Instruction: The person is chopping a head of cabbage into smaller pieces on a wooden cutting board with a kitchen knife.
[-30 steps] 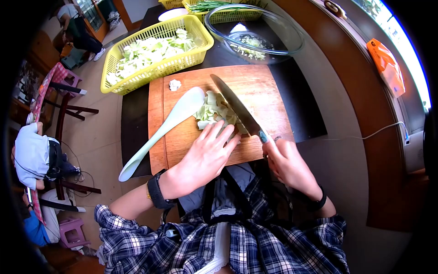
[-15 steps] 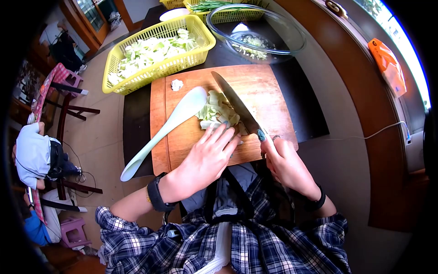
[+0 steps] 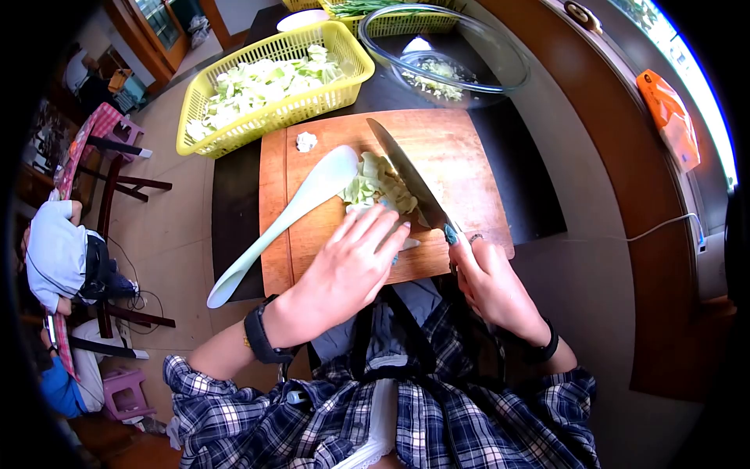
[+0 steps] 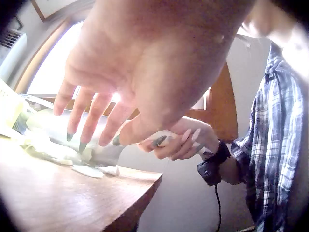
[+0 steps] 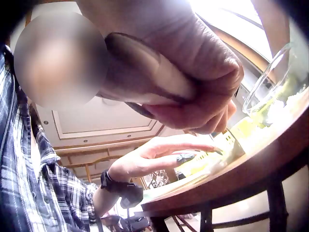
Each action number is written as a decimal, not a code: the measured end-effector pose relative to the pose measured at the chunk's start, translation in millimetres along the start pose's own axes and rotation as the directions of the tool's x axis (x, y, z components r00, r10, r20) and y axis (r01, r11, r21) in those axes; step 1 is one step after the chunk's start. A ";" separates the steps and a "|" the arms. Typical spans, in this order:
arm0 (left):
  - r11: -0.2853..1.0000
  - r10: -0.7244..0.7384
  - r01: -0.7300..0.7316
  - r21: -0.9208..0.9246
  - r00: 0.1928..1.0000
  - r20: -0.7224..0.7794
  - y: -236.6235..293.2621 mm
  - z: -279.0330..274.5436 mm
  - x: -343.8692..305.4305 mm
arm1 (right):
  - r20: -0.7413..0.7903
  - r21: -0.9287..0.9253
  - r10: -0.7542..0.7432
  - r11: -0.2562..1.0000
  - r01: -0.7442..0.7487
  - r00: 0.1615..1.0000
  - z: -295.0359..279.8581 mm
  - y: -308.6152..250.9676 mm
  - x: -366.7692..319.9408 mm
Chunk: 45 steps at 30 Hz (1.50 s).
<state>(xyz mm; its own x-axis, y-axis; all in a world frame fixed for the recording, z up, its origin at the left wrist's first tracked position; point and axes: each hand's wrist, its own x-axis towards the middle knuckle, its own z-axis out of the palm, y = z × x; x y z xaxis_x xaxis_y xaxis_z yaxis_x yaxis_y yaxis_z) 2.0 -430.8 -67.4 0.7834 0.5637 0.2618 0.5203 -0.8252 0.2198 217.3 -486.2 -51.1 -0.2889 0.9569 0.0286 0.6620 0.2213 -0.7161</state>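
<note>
My right hand [image 3: 496,281] grips the handle of a kitchen knife [image 3: 408,173], whose blade slants away over the wooden cutting board [image 3: 461,160]. Against the left side of the blade lies a small pile of chopped cabbage [image 3: 362,183]. The left hand [image 3: 344,264] reaches to the near side of this pile, its fingers extended and slightly spread; in the left wrist view they point down at pale cabbage pieces [image 4: 50,149] beside the blade. A pale green long-handled spoon [image 3: 328,173] lies diagonally on the board, its bowl end beside the cabbage.
Behind the board stands a yellow basket [image 3: 293,119] of cut cabbage. A glass bowl [image 3: 522,78] with pale chopped bits is at the back right. A small white lump [image 3: 306,141] sits on the board's far left. People are by a checked table at left.
The left fingers have shifted slightly at the cabbage, and a pale piece now shows beside them. The knife stays nearly in place. A background person at upper left has moved.
</note>
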 end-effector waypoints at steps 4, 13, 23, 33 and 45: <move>0.997 -0.068 0.069 0.039 0.997 -0.026 -8.4 -9.6 -2.1 | 0.127 0.287 0.469 0.826 -0.485 0.874 -10.6 -17.4 9.1; 0.993 -0.115 0.105 0.059 0.975 0.191 -53.2 -16.6 15.6 | 0.099 0.482 0.512 0.725 -0.491 0.853 -13.5 -13.5 4.4; 0.996 0.069 -0.067 -0.059 0.997 0.038 -46.1 3.0 27.0 | 0.034 0.499 0.537 0.722 -0.480 0.843 -29.2 -12.1 -1.8; 0.977 -0.083 0.071 -0.201 0.995 -0.053 -24.0 20.9 30.6 | 0.056 0.462 0.474 0.768 -0.444 0.879 -27.5 -9.8 1.9; 0.991 -0.017 0.018 -0.134 1.000 0.016 -22.9 12.4 24.8 | 0.131 -0.195 -0.039 0.979 0.064 0.991 -18.2 14.7 10.5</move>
<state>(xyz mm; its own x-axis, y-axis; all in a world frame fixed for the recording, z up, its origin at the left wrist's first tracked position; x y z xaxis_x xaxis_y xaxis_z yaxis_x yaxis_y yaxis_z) 13.7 -398.4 -77.7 0.7799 0.5767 0.2435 0.4843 -0.8023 0.3488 236.6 -469.5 -48.6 -0.4022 0.9149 -0.0353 0.7644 0.3143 -0.5629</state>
